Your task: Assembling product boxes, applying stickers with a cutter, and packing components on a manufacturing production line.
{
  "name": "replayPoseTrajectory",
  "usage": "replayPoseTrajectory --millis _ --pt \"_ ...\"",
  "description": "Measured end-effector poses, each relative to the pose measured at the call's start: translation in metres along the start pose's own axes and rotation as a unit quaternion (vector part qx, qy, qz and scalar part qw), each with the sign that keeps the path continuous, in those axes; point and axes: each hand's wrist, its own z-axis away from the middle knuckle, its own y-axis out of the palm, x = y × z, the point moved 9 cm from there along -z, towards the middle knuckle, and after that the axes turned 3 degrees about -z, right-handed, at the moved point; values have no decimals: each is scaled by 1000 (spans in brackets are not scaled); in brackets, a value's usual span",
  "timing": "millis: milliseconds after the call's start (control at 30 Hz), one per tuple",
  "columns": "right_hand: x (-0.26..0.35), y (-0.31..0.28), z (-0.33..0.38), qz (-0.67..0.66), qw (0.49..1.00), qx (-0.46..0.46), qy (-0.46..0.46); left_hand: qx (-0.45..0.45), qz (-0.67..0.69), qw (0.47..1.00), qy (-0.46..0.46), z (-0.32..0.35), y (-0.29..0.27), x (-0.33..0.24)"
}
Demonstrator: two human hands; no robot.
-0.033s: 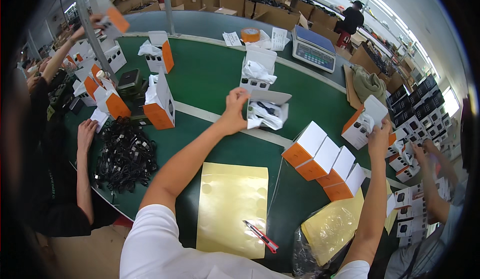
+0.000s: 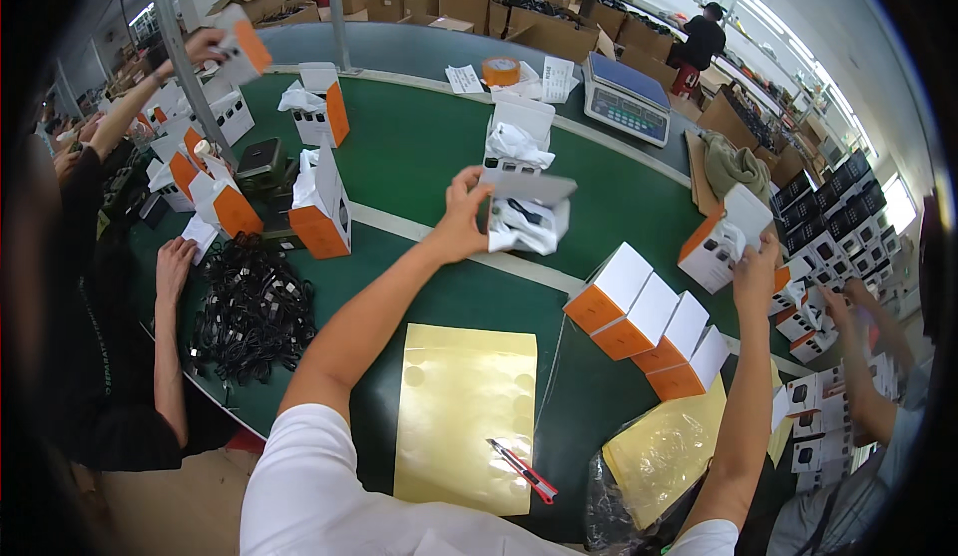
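My left hand grips the left side of an open white box, its fingers at the raised flap. White wrapping and a dark cable show inside. Just behind it stands another open white box with white wrapping on top. At the right, my right hand holds the near right edge of a tilted white and orange box, its flap up and white wrapping inside. Between my hands is a slanting row of closed white and orange boxes.
A yellow sheet with a red utility knife lies before me. Black cables are heaped at left, near a co-worker's hand. Yellow sheets in clear plastic lie at right. A scale stands behind.
The flap of the box in my left hand has tipped lower, and that box has shifted slightly left. The box in my right hand has moved a little. At far left, a co-worker's raised box moved right.
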Motion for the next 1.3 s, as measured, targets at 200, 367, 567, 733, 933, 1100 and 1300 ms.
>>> replayPoseTrajectory --millis 200,367,567,733,933,1100,1300 --pt "113 27 -46 -68 990 14 -126 185 65 976 -95 -44 3 59" --pt "205 98 -74 -142 951 221 -165 266 263 926 -53 -71 33 44" --pt "258 102 -65 -211 932 191 -226 218 214 950 -54 -65 26 39" --pt "285 40 -44 -209 936 154 -239 148 143 976 -73 -36 -19 -5" --pt "352 -5 10 -296 909 119 -269 42 90 991 -94 40 -118 -34" --pt "401 11 76 -340 898 134 -245 34 75 990 -111 112 -160 -20" --pt "369 13 86 -359 911 99 -178 44 -71 984 -156 131 -171 -45"
